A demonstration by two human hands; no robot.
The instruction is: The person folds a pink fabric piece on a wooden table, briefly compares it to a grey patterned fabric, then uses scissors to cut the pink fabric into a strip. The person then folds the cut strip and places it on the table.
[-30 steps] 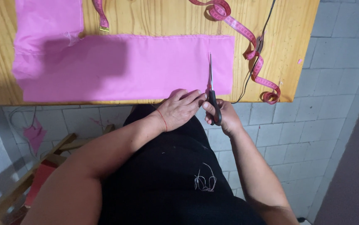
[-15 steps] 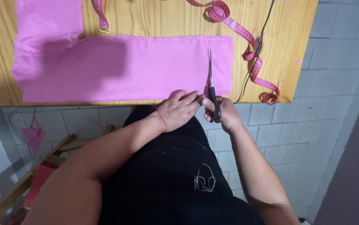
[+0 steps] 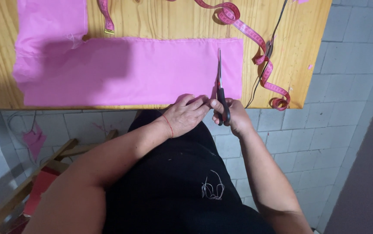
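While the right hand (image 3: 232, 116) grips steel scissors (image 3: 220, 84), smooth pink cloth (image 3: 151, 71) lies flat.

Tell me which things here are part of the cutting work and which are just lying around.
In use: black-handled scissors in the right hand; pink cloth held down by the left hand; wooden table under it.

Lying about: pink tape measure; black cord; pink scrap on the floor; red stool.

wooden table (image 3: 151, 19) | grey tiled floor (image 3: 351, 78) | wooden chair (image 3: 43, 169) lower left
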